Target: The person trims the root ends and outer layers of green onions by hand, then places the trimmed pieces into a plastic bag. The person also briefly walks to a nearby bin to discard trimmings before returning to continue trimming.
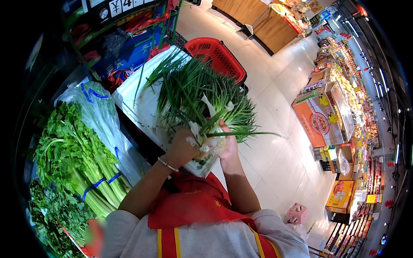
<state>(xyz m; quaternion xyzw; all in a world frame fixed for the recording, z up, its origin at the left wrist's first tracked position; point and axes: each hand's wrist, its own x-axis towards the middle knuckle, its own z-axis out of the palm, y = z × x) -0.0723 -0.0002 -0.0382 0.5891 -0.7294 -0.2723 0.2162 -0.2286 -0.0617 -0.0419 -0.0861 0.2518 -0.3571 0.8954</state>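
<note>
My left hand (182,144), with a bracelet on its wrist, pinches the base of a green onion-like plant (209,125) with loose papery white skins. From the other side, my right hand (230,142) holds the same plant near its white bulbs and stringy roots (215,145), thumb up along the stalk. One long leaf sticks out to the right past this hand. Just beyond both hands, a large heap of thin scallions (196,85) covers much of a white foam tray (134,104). Soil and scraps dot the tray's bare part. My left fingertips are partly hidden by the skins.
Celery bundles (93,161) with blue ties lie at the left, beside clear plastic bagging (100,109). Leafy herbs (61,200) sit below them. A red plastic basket (216,53) stands behind the heap. Tiled floor (277,161) and stacked cartons (319,116) are at the right.
</note>
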